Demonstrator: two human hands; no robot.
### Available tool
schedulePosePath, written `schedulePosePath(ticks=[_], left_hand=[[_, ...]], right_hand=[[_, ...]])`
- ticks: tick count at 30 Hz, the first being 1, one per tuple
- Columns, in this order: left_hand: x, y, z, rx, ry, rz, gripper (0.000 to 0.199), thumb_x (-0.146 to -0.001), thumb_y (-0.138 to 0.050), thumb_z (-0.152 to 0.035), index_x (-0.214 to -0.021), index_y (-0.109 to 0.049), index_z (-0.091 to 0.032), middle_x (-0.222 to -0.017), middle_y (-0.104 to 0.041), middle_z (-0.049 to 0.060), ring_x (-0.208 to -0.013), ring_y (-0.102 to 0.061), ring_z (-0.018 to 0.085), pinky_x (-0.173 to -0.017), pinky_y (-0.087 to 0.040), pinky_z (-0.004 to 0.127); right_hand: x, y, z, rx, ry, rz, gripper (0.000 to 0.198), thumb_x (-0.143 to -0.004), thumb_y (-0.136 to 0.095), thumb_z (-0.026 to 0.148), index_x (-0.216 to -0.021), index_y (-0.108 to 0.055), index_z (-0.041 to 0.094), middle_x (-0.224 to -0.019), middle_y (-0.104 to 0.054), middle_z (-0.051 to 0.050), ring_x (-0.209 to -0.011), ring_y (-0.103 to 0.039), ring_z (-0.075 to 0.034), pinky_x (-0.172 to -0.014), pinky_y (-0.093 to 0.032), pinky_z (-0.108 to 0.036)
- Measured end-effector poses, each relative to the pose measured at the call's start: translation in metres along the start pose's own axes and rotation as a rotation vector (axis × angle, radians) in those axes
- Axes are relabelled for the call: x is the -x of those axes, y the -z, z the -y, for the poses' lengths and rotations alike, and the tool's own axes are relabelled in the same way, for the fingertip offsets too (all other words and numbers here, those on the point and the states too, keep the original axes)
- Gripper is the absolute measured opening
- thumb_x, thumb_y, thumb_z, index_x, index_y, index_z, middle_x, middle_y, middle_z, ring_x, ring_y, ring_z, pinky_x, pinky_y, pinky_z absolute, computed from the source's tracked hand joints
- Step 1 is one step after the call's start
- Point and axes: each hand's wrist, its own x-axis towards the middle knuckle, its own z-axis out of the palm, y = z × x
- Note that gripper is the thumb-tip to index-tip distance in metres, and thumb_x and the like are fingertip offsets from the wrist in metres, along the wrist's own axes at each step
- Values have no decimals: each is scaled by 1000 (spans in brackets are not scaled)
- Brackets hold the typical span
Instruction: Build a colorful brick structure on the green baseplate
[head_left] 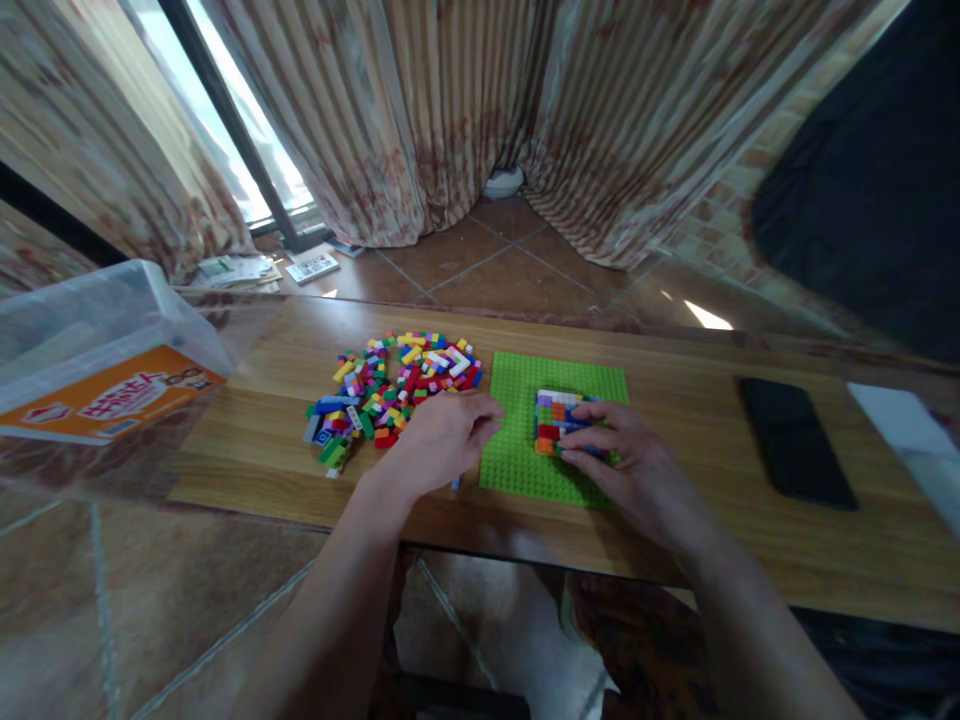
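A green studded baseplate [510,455] lies on the wooden table, carrying a low block of multicoloured toy bricks [551,425] near its middle. My right hand [634,460] reaches over this block from the right. Its fingers are spread and touch the bricks, hiding the block's right part. Just left of the baseplate, my left hand [446,435] hovers with thumb and fingers drawn together in a pinch. Whatever is between those fingertips is hidden. Behind and beside this hand spreads a pile of loose toy bricks [375,390] in many colours. A small blue brick [455,483] shows below the left hand.
At the left stands a clear plastic box [161,315] with an orange label. A black phone [795,440] lies on the table [697,410] at the right, beside white paper [900,420]. Curtains [420,120] hang beyond the far edge, above a tiled floor.
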Motion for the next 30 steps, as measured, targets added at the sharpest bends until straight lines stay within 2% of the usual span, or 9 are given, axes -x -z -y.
schedulePosePath(ticks=[7,18,30], left_hand=[[-2,-3,1,-31,12,17,19,-90,-52,-17,-92,-70,-19,-91,-72,3,-84,-67,16,-79,-48,27],[-1,-1,0,-61,33,33,18,-90,-51,-17,-90,-69,-18,-89,-71,4,-82,-66,17,-76,-48,27],[0,-2,0,-60,24,16,18,-90,-50,-17,-89,-68,-19,-88,-70,4,-79,-65,16,-75,-47,26]], right_hand=[[-1,-4,6,8,1,-24,9,-83,-67,29,-80,-76,28,-114,-63,-5,-110,-57,-26,-95,-46,-48],[-3,-12,11,-32,-85,-116,12,-80,-66,27,-69,-69,24,-106,-64,-6,-103,-60,-25,-91,-47,-46],[-4,-18,12,-81,-142,-162,13,-76,-67,27,-64,-71,24,-104,-64,-6,-101,-60,-24,-91,-46,-43]])
